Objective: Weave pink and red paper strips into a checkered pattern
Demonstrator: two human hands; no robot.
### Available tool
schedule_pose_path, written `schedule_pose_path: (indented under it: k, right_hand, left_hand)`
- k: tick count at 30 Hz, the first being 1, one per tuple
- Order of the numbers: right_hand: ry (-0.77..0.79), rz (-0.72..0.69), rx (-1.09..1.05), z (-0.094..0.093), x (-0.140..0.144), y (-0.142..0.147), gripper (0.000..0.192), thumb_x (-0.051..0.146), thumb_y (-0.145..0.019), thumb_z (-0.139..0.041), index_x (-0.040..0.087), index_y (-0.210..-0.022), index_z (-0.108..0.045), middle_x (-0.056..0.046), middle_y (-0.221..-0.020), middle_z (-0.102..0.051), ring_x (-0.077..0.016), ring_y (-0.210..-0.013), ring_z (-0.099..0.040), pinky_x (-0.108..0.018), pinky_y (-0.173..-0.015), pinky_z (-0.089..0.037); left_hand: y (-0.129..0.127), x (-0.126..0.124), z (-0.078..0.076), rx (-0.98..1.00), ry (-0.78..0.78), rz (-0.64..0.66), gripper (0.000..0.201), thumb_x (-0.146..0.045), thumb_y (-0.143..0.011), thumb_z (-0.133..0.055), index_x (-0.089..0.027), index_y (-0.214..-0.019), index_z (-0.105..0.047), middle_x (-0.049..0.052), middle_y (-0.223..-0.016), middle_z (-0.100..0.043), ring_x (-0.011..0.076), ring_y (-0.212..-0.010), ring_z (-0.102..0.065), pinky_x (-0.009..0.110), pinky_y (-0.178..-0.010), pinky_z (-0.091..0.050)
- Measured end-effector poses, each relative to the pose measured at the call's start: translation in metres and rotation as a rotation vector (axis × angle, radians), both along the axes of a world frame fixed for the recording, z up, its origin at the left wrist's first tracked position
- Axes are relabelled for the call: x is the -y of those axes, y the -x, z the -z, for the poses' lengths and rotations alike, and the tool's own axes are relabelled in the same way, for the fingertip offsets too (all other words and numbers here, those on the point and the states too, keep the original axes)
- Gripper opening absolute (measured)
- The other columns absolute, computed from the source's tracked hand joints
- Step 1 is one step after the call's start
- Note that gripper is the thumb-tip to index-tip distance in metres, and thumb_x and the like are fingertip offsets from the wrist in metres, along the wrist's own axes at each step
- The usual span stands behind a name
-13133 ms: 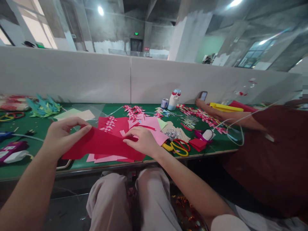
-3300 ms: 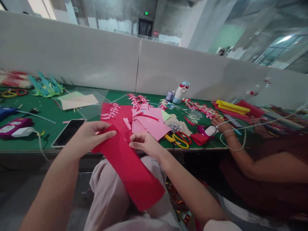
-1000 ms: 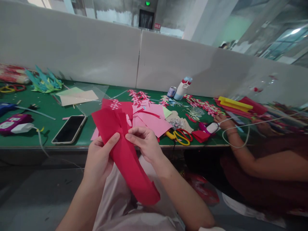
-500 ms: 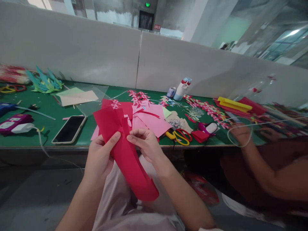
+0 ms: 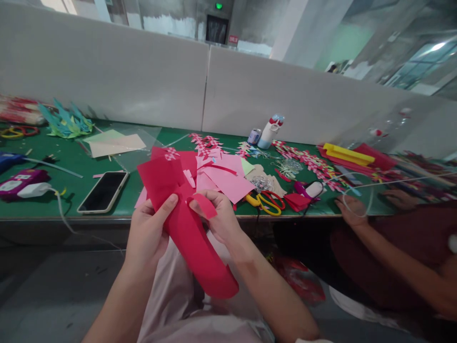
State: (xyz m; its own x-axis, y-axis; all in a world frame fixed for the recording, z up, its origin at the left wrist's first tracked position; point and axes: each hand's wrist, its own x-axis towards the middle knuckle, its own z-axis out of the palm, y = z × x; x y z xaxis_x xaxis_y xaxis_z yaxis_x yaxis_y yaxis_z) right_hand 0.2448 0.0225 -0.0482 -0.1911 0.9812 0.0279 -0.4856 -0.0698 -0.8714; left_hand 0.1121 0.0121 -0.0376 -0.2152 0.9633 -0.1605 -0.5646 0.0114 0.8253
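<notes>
Green felt covers the surface (image 5: 71, 164), where a black smartphone (image 5: 103, 191) lies near the front edge, left of loose pink paper sheets (image 5: 228, 183) and yellow-handled scissors (image 5: 262, 202). Held before that edge over the lap, a long curved red paper sheet (image 5: 189, 233) is pinched by the left hand (image 5: 148, 233) and right hand (image 5: 217, 216). It appears mid-tear along a slit, which calls for steady opposing pulls.
</notes>
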Motion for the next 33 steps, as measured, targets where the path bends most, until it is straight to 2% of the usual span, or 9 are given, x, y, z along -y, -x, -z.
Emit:
schedule_pose_path:
  k: [3,11,20,25,29,33]
  right_hand:
    - [0.034,-0.034,0.036,0.0023,-0.002,-0.0023,0.027,0.031,-0.057,-0.086,0.019,-0.074,-0.07,0.004,-0.07,-0.064,-0.0074,-0.064,-0.057,-0.02,-0.065,-0.046]
    - [0.079,0.043,0.019,0.0027,-0.0041,0.0006,0.026,0.031,-0.056,-0.085,0.018,-0.07,-0.068,0.005,-0.065,-0.062,-0.0068,-0.06,-0.054,-0.02,-0.061,-0.044]
    - [0.034,0.076,0.001,0.0095,-0.0015,0.0028,0.024,0.031,-0.06,-0.084,0.02,-0.074,-0.068,0.005,-0.066,-0.062,-0.0066,-0.059,-0.053,-0.021,-0.061,-0.044]
    - [0.074,0.054,-0.003,0.0078,-0.0013,0.0018,0.026,0.032,-0.057,-0.085,0.019,-0.072,-0.069,0.003,-0.069,-0.066,-0.0086,-0.063,-0.058,-0.023,-0.067,-0.047]
    - [0.117,0.026,0.019,0.0055,-0.0023,-0.0013,0.028,0.031,-0.053,-0.087,0.018,-0.071,-0.07,0.004,-0.065,-0.065,-0.0082,-0.061,-0.057,-0.022,-0.063,-0.046]
    - [0.114,0.053,-0.001,0.0076,-0.0029,-0.0011,0.026,0.03,-0.054,-0.087,0.019,-0.069,-0.069,0.005,-0.064,-0.063,-0.0074,-0.06,-0.056,-0.021,-0.062,-0.046]
  left_hand:
    - [0.0033,-0.0024,0.0014,-0.019,-0.004,0.015,0.028,-0.028,-0.057,-0.086,-0.016,-0.078,-0.073,0.002,-0.074,-0.075,0.0138,-0.063,-0.069,0.022,-0.063,-0.058]
    - [0.0078,0.0016,0.0028,-0.079,0.032,0.155,0.043,-0.022,-0.048,-0.089,-0.015,-0.086,-0.07,0.006,-0.083,-0.076,0.0212,-0.071,-0.071,0.031,-0.069,-0.06]
    - [0.0045,0.0024,0.0014,-0.043,0.042,0.11,0.04,-0.019,-0.049,-0.089,-0.015,-0.084,-0.071,0.003,-0.081,-0.076,0.0158,-0.068,-0.07,0.023,-0.066,-0.058]
    - [0.005,0.001,0.0005,-0.044,0.052,0.104,0.037,-0.02,-0.049,-0.089,-0.014,-0.081,-0.07,0.003,-0.078,-0.075,0.0163,-0.066,-0.07,0.024,-0.064,-0.058]
    - [0.0077,0.0004,-0.0013,-0.076,0.054,0.086,0.04,-0.02,-0.049,-0.089,-0.015,-0.083,-0.069,0.003,-0.08,-0.075,0.0168,-0.067,-0.07,0.025,-0.065,-0.058]
    - [0.0097,0.0002,-0.0005,-0.116,0.077,0.127,0.044,-0.02,-0.047,-0.089,-0.016,-0.086,-0.069,0.005,-0.083,-0.075,0.0197,-0.071,-0.071,0.027,-0.066,-0.058]
